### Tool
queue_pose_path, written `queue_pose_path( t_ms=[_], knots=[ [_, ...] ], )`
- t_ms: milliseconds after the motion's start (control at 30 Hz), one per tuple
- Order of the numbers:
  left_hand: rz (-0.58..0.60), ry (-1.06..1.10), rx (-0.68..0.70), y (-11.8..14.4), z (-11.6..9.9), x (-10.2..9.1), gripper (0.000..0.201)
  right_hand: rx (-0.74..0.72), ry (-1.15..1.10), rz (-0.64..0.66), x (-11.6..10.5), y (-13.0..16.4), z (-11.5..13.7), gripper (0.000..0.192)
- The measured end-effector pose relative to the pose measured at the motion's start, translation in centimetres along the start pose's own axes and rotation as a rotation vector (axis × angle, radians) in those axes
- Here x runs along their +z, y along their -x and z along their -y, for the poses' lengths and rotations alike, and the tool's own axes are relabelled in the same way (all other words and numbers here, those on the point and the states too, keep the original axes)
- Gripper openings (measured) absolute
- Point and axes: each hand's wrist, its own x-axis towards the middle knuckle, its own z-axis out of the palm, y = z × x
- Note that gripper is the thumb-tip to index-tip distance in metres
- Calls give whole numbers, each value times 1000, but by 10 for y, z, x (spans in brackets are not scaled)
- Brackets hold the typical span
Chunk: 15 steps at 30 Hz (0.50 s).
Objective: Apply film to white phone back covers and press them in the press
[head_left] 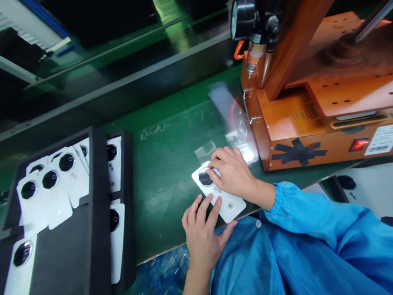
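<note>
A white phone back cover (230,206) with a dark round camera ring lies flat on the green bench mat (164,169) close to the front edge. My left hand (200,230) presses its fingertips on the cover's near end. My right hand (232,173) rests on the far end, fingers curled over the spot beside the camera ring. Both arms wear blue sleeves. Whether the right fingers pinch a film or sticker I cannot tell.
A black foam tray (94,208) at the left holds several more white covers (52,189). An orange press machine (321,107) stands at the right, with a red switch. Clear plastic film pieces (230,116) lie beside it. A dark conveyor rail runs behind.
</note>
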Motion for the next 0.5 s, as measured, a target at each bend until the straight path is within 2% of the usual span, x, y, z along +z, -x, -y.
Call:
queue_pose_path(
  t_ms=[233, 400, 500],
  knots=[
    [-1, -13, 13, 0, 0, -1, 55, 4, 9, -89, -4, 4, -2, 24],
    [-12, -10, 14, 1, 0, 2, 55, 16, -136, -189, -7, 8, 0, 25],
    [0, -33, 28, 1, 2, 3, 57, -5, -244, -240, -18, 20, 2, 27]
  ],
)
